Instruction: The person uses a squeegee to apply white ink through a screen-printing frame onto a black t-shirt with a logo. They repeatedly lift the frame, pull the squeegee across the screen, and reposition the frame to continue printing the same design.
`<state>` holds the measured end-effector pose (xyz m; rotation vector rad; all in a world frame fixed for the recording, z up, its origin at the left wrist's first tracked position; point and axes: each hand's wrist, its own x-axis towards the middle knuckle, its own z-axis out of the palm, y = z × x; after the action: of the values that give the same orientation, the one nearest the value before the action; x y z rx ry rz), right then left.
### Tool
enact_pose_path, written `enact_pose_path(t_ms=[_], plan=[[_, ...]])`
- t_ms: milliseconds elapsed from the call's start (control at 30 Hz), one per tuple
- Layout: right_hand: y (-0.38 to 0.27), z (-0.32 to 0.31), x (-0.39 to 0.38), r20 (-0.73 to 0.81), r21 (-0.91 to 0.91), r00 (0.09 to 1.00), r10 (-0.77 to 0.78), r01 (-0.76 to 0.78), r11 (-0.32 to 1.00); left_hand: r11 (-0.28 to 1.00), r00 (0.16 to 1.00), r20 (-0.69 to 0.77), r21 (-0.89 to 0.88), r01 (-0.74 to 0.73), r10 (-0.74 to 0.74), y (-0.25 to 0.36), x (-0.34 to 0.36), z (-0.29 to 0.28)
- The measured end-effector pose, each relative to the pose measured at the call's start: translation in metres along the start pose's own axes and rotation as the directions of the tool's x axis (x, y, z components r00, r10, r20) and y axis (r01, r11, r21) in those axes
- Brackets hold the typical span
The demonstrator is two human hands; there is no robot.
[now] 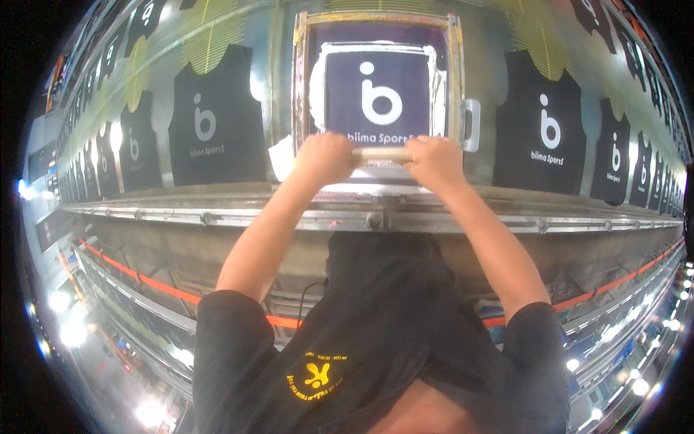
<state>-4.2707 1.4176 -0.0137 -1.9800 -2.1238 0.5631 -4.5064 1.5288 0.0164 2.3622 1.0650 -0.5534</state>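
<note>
My left hand [325,158] and my right hand [438,162] are both closed round a wooden squeegee handle [382,154], one towards each end. The squeegee lies across the near end of a screen-printing frame [457,79]; its blade is mostly hidden by my hands and the handle. Inside the frame, a dark mesh panel [347,90] carries a white rounded logo with lettering beneath, its lower part partly covered by my hands. White ink [318,83] is smeared round the panel's edges. Both forearms reach straight forward from my black sleeves.
Black sleeveless shirts with the same logo lie along the long table, such as one on the left [217,119] and one on the right [540,130]. A pale loop handle [471,124] juts from the frame's right side. A metal rail [506,220] edges the table near me.
</note>
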Motion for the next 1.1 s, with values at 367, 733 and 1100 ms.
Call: enact_pose_path(t_ms=[367, 733, 1100], plan=[[0.084, -0.052, 0.217, -0.08, -0.121, 0.982, 0.174, -0.182, 0.976, 0.989, 0.978, -0.204, 0.145, -0.013, 0.042, -0.068, 0.198, -0.124], [0.055, 0.003, 0.123, -0.252, -0.119, 0.966, 0.055, -0.088, 0.989, 0.999, 0.957, -0.289, 0.049, 0.02, -0.005, -0.041, 0.123, -0.045], [-0.014, 0.065, -0.068, -0.305, -0.057, 0.951, -0.055, 0.04, 0.998, 0.997, 0.92, -0.393, -0.073, -0.035, 0.004, 0.008, -0.041, 0.099]])
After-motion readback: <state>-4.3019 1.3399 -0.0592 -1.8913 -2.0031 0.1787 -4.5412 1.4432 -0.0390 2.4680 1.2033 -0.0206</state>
